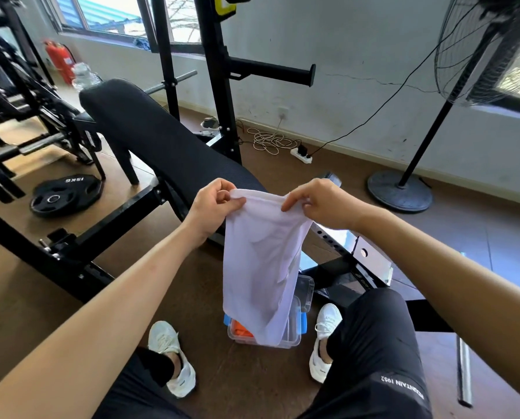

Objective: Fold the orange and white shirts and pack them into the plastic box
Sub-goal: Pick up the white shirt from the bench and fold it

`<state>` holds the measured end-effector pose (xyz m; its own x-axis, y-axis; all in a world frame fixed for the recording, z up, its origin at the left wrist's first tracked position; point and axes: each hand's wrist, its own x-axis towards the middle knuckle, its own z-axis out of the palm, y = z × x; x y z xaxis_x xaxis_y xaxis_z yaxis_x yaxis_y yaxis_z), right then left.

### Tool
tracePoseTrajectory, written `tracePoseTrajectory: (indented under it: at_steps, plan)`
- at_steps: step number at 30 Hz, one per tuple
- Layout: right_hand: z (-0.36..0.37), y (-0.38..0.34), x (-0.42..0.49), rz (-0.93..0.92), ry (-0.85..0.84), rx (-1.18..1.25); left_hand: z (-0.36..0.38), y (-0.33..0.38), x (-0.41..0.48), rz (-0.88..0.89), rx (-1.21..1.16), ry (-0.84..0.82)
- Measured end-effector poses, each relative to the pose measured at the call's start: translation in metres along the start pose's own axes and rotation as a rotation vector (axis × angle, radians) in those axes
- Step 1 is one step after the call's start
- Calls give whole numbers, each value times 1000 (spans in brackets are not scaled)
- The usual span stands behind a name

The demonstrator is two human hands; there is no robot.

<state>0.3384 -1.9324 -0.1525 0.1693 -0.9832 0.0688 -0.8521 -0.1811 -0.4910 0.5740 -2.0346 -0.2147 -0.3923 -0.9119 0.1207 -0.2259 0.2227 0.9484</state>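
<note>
The white shirt (261,267) hangs as a long, narrow strip, folded lengthwise and lightly creased. Its lower end hangs over the clear plastic box (296,331) on the floor (237,385), between the person's white shoes (171,358). An orange shirt (242,328) lies inside the box. The hands are raised level, a little apart: left hand (213,207) and right hand (322,204) each pinch the white shirt's top edge.

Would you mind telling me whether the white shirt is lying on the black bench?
No, the left hand and right hand pinch the white shirt by its top edge, and it hangs over the plastic box.
</note>
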Motion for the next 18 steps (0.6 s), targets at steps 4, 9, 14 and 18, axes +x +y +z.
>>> tracePoseTrajectory:
  at_steps: [4, 9, 14, 18]
  plan:
    - [-10, -7, 9, -22, 104, 27, 8, -6, -9, 5, -62, 57]
    - [-24, -18, 17, -51, 127, 88, 32, -17, -30, 101, 113, 330]
    - [-34, -23, 16, -41, 136, 143, 76, -28, -48, 225, 187, 184]
    - [-37, -18, 16, -32, 144, 121, 101, -27, -41, 191, 199, 154]
